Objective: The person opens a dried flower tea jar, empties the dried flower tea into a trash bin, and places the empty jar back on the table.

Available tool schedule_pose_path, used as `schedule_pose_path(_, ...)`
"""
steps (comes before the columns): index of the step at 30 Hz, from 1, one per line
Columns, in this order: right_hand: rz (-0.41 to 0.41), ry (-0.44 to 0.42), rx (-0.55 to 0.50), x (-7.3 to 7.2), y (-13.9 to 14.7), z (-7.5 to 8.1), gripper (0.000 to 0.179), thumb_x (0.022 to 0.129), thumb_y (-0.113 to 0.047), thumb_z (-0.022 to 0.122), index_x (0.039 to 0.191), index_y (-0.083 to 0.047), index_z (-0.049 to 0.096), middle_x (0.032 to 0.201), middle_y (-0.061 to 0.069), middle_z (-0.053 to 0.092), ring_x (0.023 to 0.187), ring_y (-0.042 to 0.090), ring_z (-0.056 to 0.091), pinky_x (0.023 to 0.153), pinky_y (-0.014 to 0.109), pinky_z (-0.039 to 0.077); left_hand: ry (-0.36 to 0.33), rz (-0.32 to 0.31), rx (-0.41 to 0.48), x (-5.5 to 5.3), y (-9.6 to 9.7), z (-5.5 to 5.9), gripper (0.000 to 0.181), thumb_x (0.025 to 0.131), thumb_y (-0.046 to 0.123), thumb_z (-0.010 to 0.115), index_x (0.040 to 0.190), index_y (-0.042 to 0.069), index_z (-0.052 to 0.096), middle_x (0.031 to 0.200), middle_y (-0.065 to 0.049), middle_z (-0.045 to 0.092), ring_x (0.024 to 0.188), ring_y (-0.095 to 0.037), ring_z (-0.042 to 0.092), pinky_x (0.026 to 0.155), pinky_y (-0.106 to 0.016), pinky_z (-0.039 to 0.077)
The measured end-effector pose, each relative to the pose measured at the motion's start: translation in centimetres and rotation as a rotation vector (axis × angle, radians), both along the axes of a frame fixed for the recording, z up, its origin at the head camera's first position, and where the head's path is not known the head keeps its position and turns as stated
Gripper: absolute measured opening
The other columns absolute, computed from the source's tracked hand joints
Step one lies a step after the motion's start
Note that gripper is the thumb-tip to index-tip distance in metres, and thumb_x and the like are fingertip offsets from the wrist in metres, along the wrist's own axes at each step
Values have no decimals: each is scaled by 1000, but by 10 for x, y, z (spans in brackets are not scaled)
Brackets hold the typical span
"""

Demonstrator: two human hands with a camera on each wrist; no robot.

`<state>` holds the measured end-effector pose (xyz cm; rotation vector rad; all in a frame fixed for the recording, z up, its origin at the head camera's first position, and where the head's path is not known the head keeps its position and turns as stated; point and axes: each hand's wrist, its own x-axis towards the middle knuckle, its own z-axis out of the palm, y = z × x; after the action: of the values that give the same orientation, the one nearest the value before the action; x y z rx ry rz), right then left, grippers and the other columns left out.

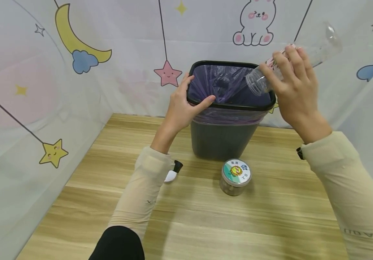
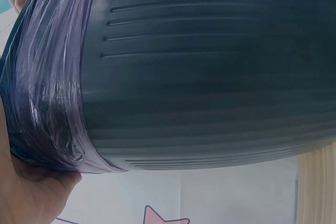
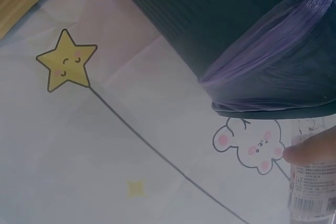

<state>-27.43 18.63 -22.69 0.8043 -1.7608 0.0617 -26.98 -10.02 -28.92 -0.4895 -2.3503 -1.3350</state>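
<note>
Dark grey bin [image 1: 222, 141], ribbed, black-rimmed, upright at the back of the wood-grain table [image 1: 199, 224]; purple liner [image 1: 231, 117] folded over the rim. Left hand [image 1: 184, 101]: clamped on the bin's rim at its left side, thumb over the front edge, fingers over the side. Right hand [image 1: 295, 86]: wrapped round a clear bottle [image 1: 317, 54], which tilts with its uncapped mouth down over the right part of the bin's opening; contact with the liner cannot be told. Bottle's label [image 3: 312, 179]: printed, with barcode. Jar [image 1: 235, 178]: round, lidded, sun picture on top, just in front of the bin. Black-and-white item [image 1: 174, 172]: beside the left sleeve [image 1: 137, 195], partly hidden. Backdrop [image 1: 134, 72]: white, with stars, moons and a rabbit.
</note>
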Motion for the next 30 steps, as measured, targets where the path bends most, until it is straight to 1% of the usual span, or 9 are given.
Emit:
schedule_pose_path(5,-18,-33,-73,1,2,-2,40,98,13,39,117,-8,67,125,20,58,127,38,48,115,46,29,-2,1,7,1,1,0,95,84,54,72,156,9,31,164,2,17,147,-11,20,117,-35,24)
schedule_pose_path(11,-81,-81,-139,0,5,-5,35,100,8,41,116,-7,67,122,21,58,124,40,47,115,47,27,-16,5,10,2,1,0,96,84,57,71,157,11,30,164,2,19,146,-10,21,117,-37,25)
schedule_pose_path(15,-107,-117,-189,1,7,-5,32,98,7,44,114,-8,67,118,22,59,119,41,48,110,47,31,-23,6,10,3,1,0,96,83,58,70,157,11,30,164,2,19,146,-9,21,117,-37,25)
schedule_pose_path(17,-113,-160,-200,4,9,-4,31,94,7,50,115,-7,67,118,22,59,117,43,48,105,50,33,-21,5,8,3,1,0,96,84,58,70,157,11,30,164,2,19,146,-9,20,117,-37,24)
schedule_pose_path(21,-130,-270,-188,10,16,-1,42,82,9,63,121,-5,63,121,25,56,115,47,44,100,55,32,-15,9,4,3,2,0,96,84,59,69,157,12,30,164,2,20,146,-9,20,117,-37,24)
schedule_pose_path(23,-140,-306,-186,12,18,0,48,78,8,69,124,-4,62,121,26,55,114,47,44,99,56,31,-14,11,2,2,3,0,96,84,59,69,157,12,29,164,2,19,147,-9,19,117,-38,23)
schedule_pose_path(25,-151,-325,-200,13,19,0,48,79,3,73,125,-4,62,119,27,55,113,48,45,97,57,33,-12,10,6,2,3,0,96,84,59,69,157,12,30,164,2,19,147,-9,18,118,-38,22)
schedule_pose_path(30,-197,-384,-268,14,21,0,56,75,-7,83,126,-3,60,118,26,56,108,49,48,90,59,36,6,11,22,1,4,-2,95,84,58,70,157,11,30,164,2,18,147,-7,16,118,-35,21)
